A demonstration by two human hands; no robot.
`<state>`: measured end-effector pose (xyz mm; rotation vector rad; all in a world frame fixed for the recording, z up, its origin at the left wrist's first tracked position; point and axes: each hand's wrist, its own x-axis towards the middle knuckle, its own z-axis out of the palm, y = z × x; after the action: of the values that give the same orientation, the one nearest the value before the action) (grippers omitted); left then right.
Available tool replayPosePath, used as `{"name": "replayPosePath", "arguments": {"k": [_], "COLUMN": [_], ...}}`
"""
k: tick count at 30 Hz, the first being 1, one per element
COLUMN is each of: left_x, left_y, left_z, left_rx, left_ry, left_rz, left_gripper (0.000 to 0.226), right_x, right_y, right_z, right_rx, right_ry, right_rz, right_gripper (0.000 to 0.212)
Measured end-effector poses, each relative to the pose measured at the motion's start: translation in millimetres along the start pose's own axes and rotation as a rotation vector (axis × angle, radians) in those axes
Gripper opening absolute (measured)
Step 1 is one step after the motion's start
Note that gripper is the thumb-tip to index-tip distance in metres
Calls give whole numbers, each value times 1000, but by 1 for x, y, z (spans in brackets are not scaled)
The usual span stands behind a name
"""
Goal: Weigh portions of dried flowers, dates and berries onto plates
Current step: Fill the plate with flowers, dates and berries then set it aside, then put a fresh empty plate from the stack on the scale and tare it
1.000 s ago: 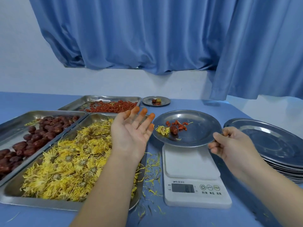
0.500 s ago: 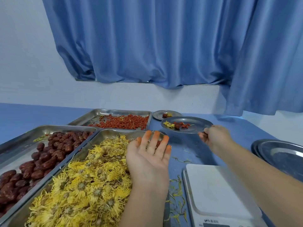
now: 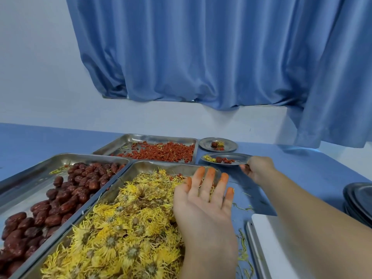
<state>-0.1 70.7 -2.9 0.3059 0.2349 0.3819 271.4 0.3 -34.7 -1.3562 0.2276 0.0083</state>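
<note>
My right hand (image 3: 256, 168) grips the rim of a small steel plate (image 3: 240, 158) that holds a date, red berries and a yellow flower, low over the table just in front of a second filled plate (image 3: 231, 144). My left hand (image 3: 203, 200) hovers palm up, fingers apart and orange-stained, over the right end of the tray of yellow dried flowers (image 3: 120, 228). A tray of dark red dates (image 3: 60, 196) lies at the left. The tray of red berries (image 3: 163, 152) sits behind. The white scale (image 3: 261, 238) at the lower right has a bare platform.
A stack of steel plates (image 3: 358, 200) stands at the right edge. Loose yellow petals lie on the blue table (image 3: 302, 164) between the flower tray and the scale. Blue curtains and a white wall close off the far side.
My right hand lifted the filled plate off the scale and carried it to the far side, lowering it beside the other filled plate. My left hand stayed open over the flowers.
</note>
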Motion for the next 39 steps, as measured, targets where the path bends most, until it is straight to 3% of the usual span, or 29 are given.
{"name": "replayPosePath", "arguments": {"k": [7,15,19,22,26,34,39], "left_x": [1,2,1,-1,-4,-7,-8], "left_y": [1,-1,-2,-6,-10,-15,-20], "left_z": [1,1,2,2,3,1,3], "left_rx": [15,111,237,390,506,684,814], "left_ry": [45,129,74,31,0,-109,-134], "left_rz": [9,20,-33,-102,-112,-113,-81], "left_gripper": [40,39,32,26,23,21,22], "right_x": [14,-2,-31,-64,-115,-189,-195], "right_y": [7,2,-13,-29,-46,-61,-60], "right_z": [11,11,-4,-21,-55,-176,-254], "right_rx": [-160,-264,-442,-666,-965,-1171,-1320], "right_ry": [-27,-298,-384,-401,-453,-425,-318], "right_rz": [69,205,232,75,-245,-900,-1050], "right_gripper": [31,13,10,21,14,7,8]}}
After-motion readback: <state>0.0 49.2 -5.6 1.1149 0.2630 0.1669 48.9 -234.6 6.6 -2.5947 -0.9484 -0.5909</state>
